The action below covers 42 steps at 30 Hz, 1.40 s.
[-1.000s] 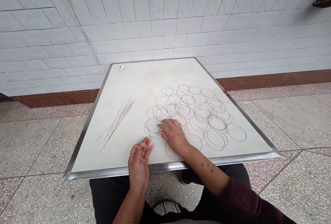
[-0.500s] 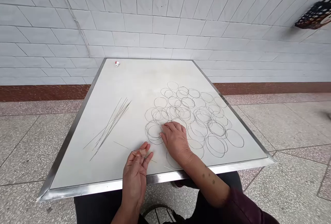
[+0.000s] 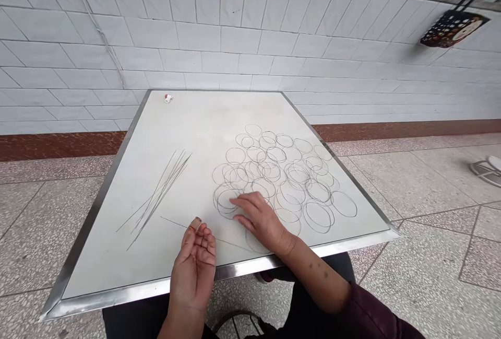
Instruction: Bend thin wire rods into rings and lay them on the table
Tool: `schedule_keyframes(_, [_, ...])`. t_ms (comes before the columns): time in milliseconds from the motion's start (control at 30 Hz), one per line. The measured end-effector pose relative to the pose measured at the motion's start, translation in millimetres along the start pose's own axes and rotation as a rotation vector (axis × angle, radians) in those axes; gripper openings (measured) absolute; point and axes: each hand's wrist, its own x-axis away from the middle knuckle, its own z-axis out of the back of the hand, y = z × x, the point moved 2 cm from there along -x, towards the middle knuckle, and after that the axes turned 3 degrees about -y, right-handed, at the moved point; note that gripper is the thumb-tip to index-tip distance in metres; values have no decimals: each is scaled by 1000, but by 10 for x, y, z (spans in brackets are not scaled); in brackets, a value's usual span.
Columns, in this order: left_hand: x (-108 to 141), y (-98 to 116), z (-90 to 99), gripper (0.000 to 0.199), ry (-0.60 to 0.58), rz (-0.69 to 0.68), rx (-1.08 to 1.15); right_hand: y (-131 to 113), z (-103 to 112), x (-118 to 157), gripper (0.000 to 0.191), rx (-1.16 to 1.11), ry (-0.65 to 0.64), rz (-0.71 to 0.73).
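My left hand [image 3: 194, 266] is near the front edge of the table, palm up. Its fingers curl inward and the thumb lies against a fingertip wrapped in tan tape. A thin straight wire [image 3: 172, 221] shows on both sides of these fingers and seems pinched there; its middle is hidden. My right hand [image 3: 264, 222] hovers low over the near left part of many thin wire rings [image 3: 319, 217], fingers stretched and apart, with nothing visible in them. The rings overlap across the right half of the white table [image 3: 207, 119].
Several loose straight wires [image 3: 160, 193] lie in a slanted bunch on the left. A small white and red object [image 3: 168, 98] sits in the far left corner. Metal trim [image 3: 133, 293] edges the table. Behind stands a tiled wall [image 3: 238, 41], where a dotted bag [image 3: 450, 28] hangs.
My view has turned slightly to the right. My left hand's fingers have curled in further and the hand has drawn back a little. My right hand's fingers have straightened and lifted off the rings.
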Motion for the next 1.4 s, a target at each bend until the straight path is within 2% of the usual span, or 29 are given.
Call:
schedule_keyframes(100, [69,-45,-165,30,2,-34,27,-197,-55,103,32,-432,-51,-19])
schedule_keyframes(167, [106,-127,-260,27,1,-60,-9,-316,-123,138,21,-686,80,-184])
schedule_keyframes(267, [140,-250,-351,22,-42,-119,-89,-439,-217,141,19,-1027,231,-387])
schedule_keyframes(400, [187,-328,-396,12,-130,-218,-202,-473,-207,128,21,-1215,312,-488])
schedule_keyframes(533, [268,-346,-418,13,-142,-253,-270,-473,-173,147,26,-1356,345,-516])
schedule_keyframes(800, [320,-378,-576,13,-127,-291,-306,-520,-97,169,31,-1455,368,-503])
schedule_keyframes(967, [310,-410,-658,15,-179,-271,-288,-495,42,172,34,-1444,436,-541])
schedule_keyframes(1133, [237,-409,-681,12,-217,-267,-264,-438,118,159,34,-1400,428,-534])
schedule_keyframes(1300, [143,-420,-673,11,-257,-229,-269,-352,119,144,29,-1345,455,-525])
schedule_keyframes(1400, [118,-403,-675,13,-271,-249,-266,-334,98,129,28,-1339,429,-512])
